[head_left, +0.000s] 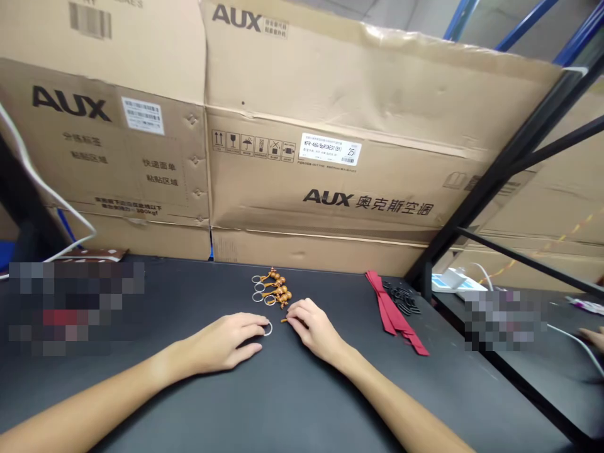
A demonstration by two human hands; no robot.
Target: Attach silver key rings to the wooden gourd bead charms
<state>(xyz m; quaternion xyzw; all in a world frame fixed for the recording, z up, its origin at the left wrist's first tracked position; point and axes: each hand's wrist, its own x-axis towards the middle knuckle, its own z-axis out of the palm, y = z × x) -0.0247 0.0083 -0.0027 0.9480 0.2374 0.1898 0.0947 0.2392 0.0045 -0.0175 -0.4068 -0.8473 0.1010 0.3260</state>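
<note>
My left hand (231,341) rests over the black table with its fingers stretched out and the thumb apart. Its fingertips touch a loose metal key ring (268,329). A short way to the right, my right hand (315,330) is closed in a pinch, and the end of an orange-brown cord (284,321) sticks out from its fingertips. Whatever else hangs on that cord is hidden by the fingers. Just beyond both hands lie several beaded keychains (279,290) in a small column, with silver rings to the left and round brown wooden beads to the right.
Red ribbon strips (395,314) lie to the right beside a pile of black clasps or loops (401,298). Cardboard boxes (321,182) wall off the back of the table (226,409). A black metal frame (472,214) slants along the right; another person's hand (593,338) shows beyond it.
</note>
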